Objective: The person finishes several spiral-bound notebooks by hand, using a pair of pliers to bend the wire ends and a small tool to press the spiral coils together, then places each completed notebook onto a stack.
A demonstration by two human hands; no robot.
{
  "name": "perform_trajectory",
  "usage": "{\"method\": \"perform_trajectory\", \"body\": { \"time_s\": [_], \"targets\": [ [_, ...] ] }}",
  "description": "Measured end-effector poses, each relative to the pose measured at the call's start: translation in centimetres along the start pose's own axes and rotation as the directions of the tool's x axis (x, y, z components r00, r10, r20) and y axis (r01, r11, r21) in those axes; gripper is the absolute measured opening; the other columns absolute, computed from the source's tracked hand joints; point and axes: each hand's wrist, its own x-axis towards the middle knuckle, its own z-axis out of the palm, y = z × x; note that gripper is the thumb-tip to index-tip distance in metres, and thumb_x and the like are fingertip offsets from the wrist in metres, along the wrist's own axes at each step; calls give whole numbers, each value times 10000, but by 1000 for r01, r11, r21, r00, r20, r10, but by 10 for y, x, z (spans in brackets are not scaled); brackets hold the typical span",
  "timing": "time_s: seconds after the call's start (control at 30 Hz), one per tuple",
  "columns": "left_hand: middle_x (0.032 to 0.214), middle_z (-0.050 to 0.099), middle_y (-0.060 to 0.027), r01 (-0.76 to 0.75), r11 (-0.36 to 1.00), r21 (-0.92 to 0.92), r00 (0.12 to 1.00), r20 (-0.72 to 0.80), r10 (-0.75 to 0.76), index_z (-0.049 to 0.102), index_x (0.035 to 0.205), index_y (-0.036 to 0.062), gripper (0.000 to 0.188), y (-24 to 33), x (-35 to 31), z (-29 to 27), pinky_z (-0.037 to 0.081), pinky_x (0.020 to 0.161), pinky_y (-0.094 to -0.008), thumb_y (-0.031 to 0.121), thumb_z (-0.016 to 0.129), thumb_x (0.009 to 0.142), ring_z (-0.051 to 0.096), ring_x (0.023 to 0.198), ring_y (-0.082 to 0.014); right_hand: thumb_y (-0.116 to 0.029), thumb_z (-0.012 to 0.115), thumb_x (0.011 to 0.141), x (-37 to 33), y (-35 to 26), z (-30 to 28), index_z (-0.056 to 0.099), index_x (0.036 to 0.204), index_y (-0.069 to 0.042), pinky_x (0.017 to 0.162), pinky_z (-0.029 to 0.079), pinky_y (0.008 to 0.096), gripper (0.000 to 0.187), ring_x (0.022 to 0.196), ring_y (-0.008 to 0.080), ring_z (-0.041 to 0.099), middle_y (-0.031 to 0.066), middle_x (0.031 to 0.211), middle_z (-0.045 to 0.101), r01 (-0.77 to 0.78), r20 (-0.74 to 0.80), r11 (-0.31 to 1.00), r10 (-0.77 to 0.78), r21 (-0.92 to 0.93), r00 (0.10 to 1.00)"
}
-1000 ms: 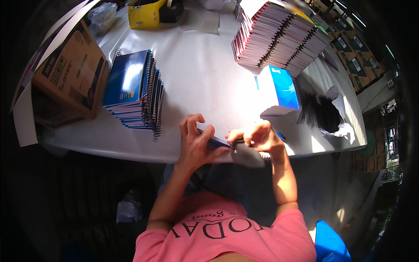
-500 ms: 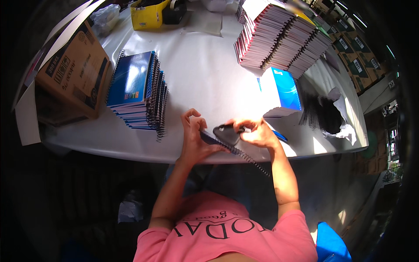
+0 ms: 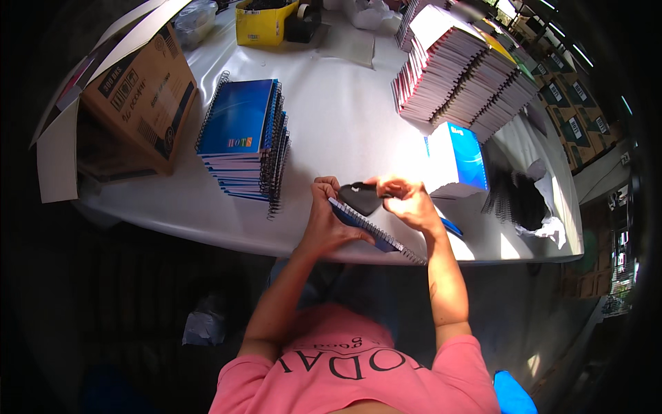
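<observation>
One held notebook (image 3: 354, 219), one black tool (image 3: 360, 201), one yellow bin (image 3: 261, 26), one open carton (image 3: 141, 110) appear.

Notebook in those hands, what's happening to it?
A person's left hand holds a small notebook, while the right hand holds a dark tool close to it. A springy coil runs along the notebook's edge and sticks out at the near end. To the left, a stack of blue notebooks stands beside a cardboard box.

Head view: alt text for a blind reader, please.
A person's left hand holds a spiral notebook; the right hand holds a black tool beside its coil. Stacked blue notebooks and a cardboard box stand on the table.
</observation>
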Motion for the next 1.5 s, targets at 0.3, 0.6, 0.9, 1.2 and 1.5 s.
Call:
{"method": "perform_trajectory", "body": {
  "time_s": [0.3, 0.6, 0.9, 1.2, 1.5],
  "targets": [
    [1026, 379, -50, 107, 986, -125, 994, 40, -103, 339, 1030, 82, 736, -4, -5, -1, 383, 810, -254, 259, 904, 592, 400, 881, -111, 8, 546, 668, -4, 16, 0, 651, 960, -84, 622, 472, 276, 324, 630, 151, 588, 104, 1087, 654, -23, -194, 861, -88, -507, 977],
    [899, 574, -32, 229, 913, -339, 927, -209, -311, 485, 1227, 44, 551, 34, -11, -12, 435, 745, -205, -43, 738, 746, 542, 821, -75, -386, 581, 887, -131, 27, -22, 448, 1324, -101, 1030, 317, 467, 538, 1227, 367, 409, 162, 1382, 407, -481, -496, 180, -46, -858, 867],
    [864, 650, -89, -14, 1000, 26, 939, -344, 22, 612, 1078, 25, 418, 61, -15, -6, 450, 717, -224, -85, 751, 700, 588, 845, -121, -222, 567, 913, -96, -65, 57, 606, 1207, -83, 916, 404, 410, 327, 1008, 320, 526, 160, 1131, 565, -67, -424, 767, -277, -638, 862],
    [942, 669, -130, 43, 966, -255, 948, -295, -120, 621, 854, 10, 247, 71, -12, -9, 503, 774, -273, -147, 708, 684, 629, 916, -196, -272, 606, 877, -83, -84, 83, 599, 1239, -215, 918, 340, 414, 366, 1017, 291, 493, 134, 1149, 505, -81, -279, 616, -233, -784, 932],
    [946, 658, -179, -16, 957, -290, 950, -304, -77, 633, 840, -5, 230, 70, -20, -2, 568, 779, -342, -186, 666, 703, 637, 910, -228, -292, 539, 931, -93, -81, 81, 570, 1249, -160, 768, 446, 371, 345, 904, 227, 545, 115, 1037, 560, -220, -210, 934, 164, -282, 964]
  ]
}}
